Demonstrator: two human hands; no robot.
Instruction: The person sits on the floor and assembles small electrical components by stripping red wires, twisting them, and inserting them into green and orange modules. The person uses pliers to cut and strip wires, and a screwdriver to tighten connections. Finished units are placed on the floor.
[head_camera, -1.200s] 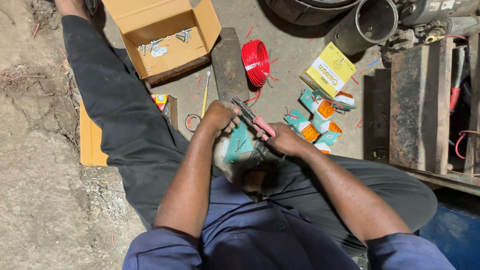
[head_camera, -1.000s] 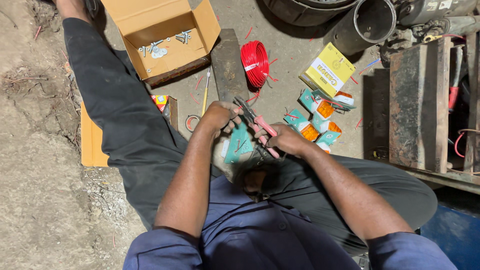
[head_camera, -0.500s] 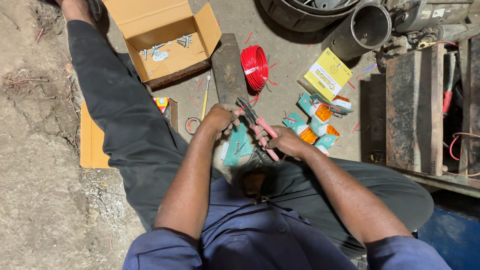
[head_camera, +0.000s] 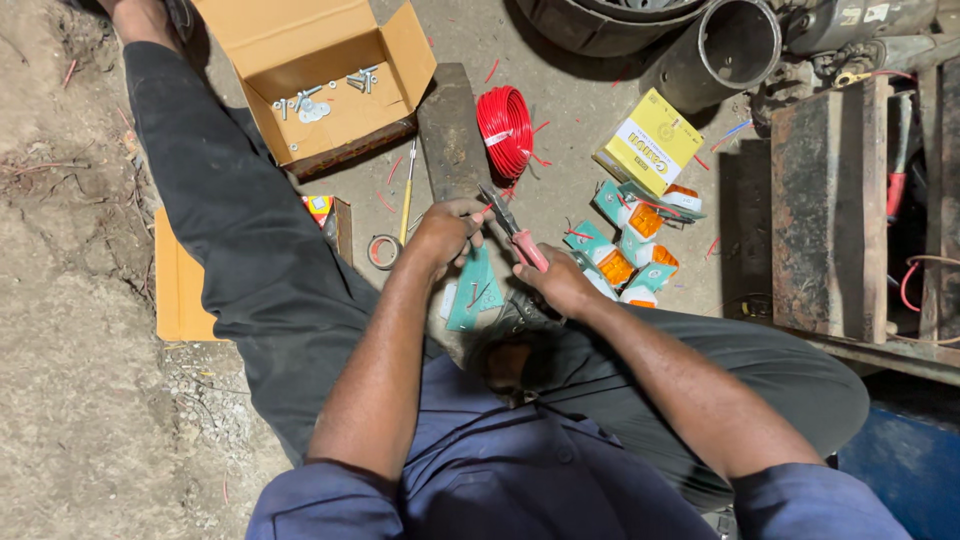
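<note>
Head view shows your right hand (head_camera: 562, 285) gripping red-handled pliers (head_camera: 515, 232) while your left hand (head_camera: 447, 229) pinches a thin wire (head_camera: 484, 211) at their tip, steadying it above the floor (head_camera: 560, 110), near the red wire coil (head_camera: 505, 130).

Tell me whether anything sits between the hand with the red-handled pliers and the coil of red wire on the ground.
Nothing visible does. The right hand holds the pliers, whose tip points toward the red wire coil; only bare ground with small red wire scraps lies between them.
</note>
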